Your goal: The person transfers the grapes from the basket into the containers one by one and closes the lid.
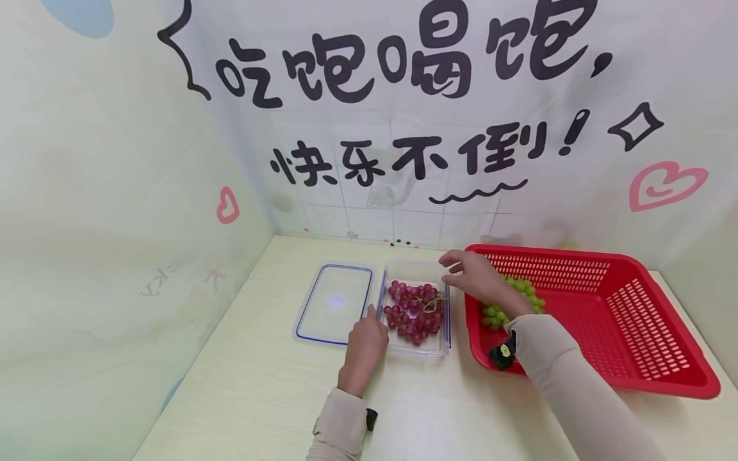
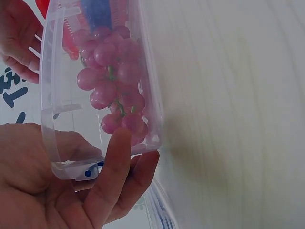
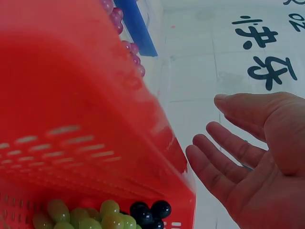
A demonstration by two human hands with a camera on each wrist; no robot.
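Note:
A clear plastic container [image 1: 418, 351] stands on the table with a bunch of red grapes [image 1: 414, 314] inside. My left hand [image 1: 366, 346] grips its left wall near the front corner. In the left wrist view the thumb and fingers lie on either side of the plastic, with fingertips [image 2: 147, 160] against the outside. At the back right of the container, my right hand [image 1: 474, 275] hovers beside the rim, holding nothing. Its fingers are spread and slightly bent in the right wrist view. A clear lid [image 1: 337, 301] with a blue seal lies left of the container.
To the right sits a red basket [image 1: 594, 320] with holes in its walls. Green grapes [image 1: 523, 289] lie in its left end, partly behind my right forearm, with black grapes [image 3: 151, 212] next to them. A printed wall covering [image 1: 357, 218] closes off the back.

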